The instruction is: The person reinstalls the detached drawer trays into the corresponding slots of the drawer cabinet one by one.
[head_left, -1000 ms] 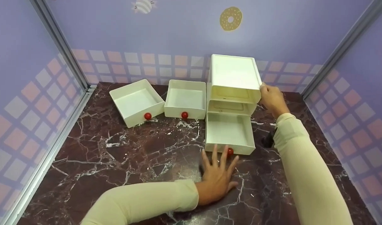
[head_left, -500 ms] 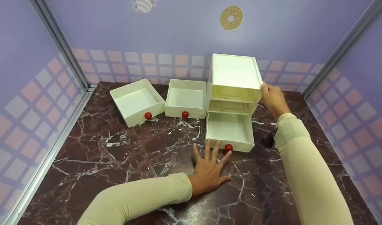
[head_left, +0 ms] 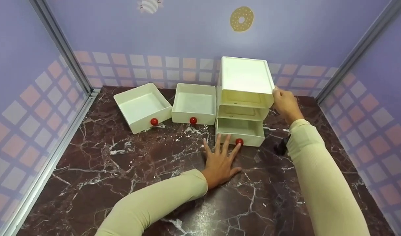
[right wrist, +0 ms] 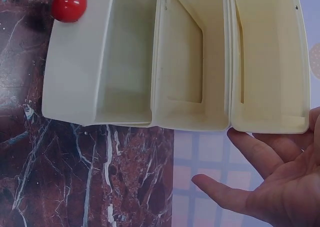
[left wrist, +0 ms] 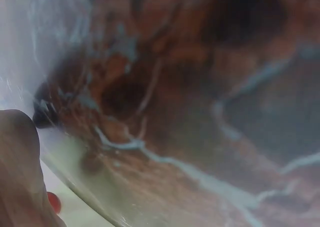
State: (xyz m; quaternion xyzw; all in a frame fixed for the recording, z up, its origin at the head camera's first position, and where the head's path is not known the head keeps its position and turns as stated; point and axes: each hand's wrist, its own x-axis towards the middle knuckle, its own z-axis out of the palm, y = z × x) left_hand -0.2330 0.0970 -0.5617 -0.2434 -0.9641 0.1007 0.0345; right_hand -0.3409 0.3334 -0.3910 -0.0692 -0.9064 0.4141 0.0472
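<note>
A white drawer cabinet [head_left: 246,73] stands near the back wall with its upper two slots hollow. Its bottom drawer [head_left: 252,140], with a red round knob [head_left: 239,142], sticks partway out of the lowest slot. My left hand [head_left: 219,166] has its fingers spread and straight, the fingertips against this drawer's front, one by the knob. My right hand [head_left: 286,103] rests against the cabinet's upper right side. In the right wrist view its fingers [right wrist: 257,152] extend along that side wall, some touching it. The left wrist view is blurred, mostly showing tabletop.
Two loose white drawers, the left drawer [head_left: 144,101] angled and the other drawer [head_left: 194,100] beside the cabinet, sit on the dark marbled table [head_left: 121,183]. A small black object [head_left: 281,147] lies by the right forearm. Patterned walls enclose the table's back and sides.
The bottom drawer has slid further into the cabinet, pushed by my left hand, which moved forward with it. My right hand has stayed at the cabinet's side.
</note>
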